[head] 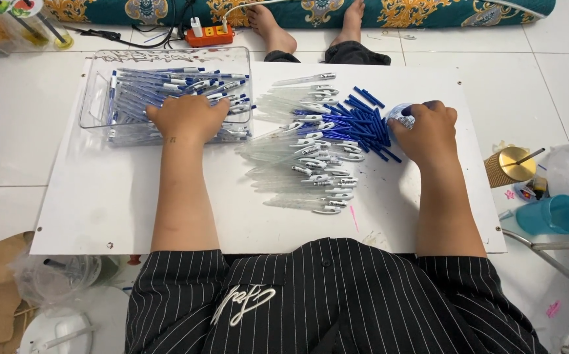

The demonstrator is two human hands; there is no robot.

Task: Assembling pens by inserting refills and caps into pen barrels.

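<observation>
Head view: left hand (188, 118) lies flat, fingers spread, on finished pens in the clear tray (94, 98); right hand (430, 131) is curled over a small clear cup (399, 115), grip hidden, can't tell how tight. Pen barrels (304, 167) and blue refills (363, 121) lie between the hands on the worktop (101, 210). They look light, stiff, slick and prone to rolling; I'd pinch mid-barrel.

Both bare forearms reach up the frame from striped black sleeves at the bottom, the left hand (188, 118) lying palm-down with fingers curled at upper left, the right hand (428, 131) knuckles-up, fingers bent closed at centre right.
</observation>
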